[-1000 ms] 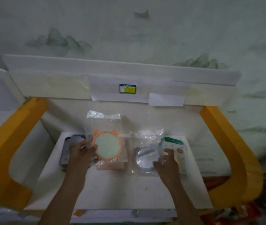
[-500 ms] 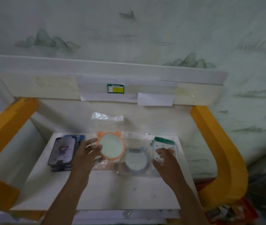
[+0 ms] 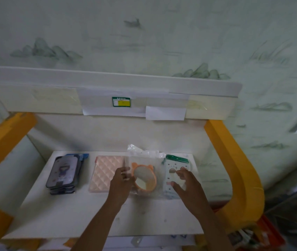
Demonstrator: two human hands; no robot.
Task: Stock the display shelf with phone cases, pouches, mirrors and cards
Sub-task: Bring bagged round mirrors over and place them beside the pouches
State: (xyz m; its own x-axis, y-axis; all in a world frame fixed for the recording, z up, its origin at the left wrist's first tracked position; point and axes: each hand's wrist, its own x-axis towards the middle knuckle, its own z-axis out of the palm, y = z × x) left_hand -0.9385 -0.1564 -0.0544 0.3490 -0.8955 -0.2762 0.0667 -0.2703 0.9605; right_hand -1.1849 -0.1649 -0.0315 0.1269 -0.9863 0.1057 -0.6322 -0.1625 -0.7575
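Since half a second ago the orange mirror (image 3: pixel 144 176) has dropped from being propped up to lying nearly flat in its clear bag, and the pink quilted pouch (image 3: pixel 107 173) it was hiding is out in the open at 9 o'clock of it. The blue mirror isn't visible anymore, probably underneath.

So now there's 1 tidy row on the white shelf (image 3: pixel 82 214), 9 to 3 o'clock: stack of phone cases (image 3: pixel 63 173), pouch, mirror, green-topped cards (image 3: pixel 175 175). Looks like each type gets its own spot, faces up so shoppers can see them.

Left hand (image 3: pixel 121 182) pinches the bag's 9 o'clock edge, fingers curled on the plastic, I'd guess to nudge it square. Right hand (image 3: pixel 187 182) is spread open, fingertips just touching the cards, holding nothing, likely steadying the pack.
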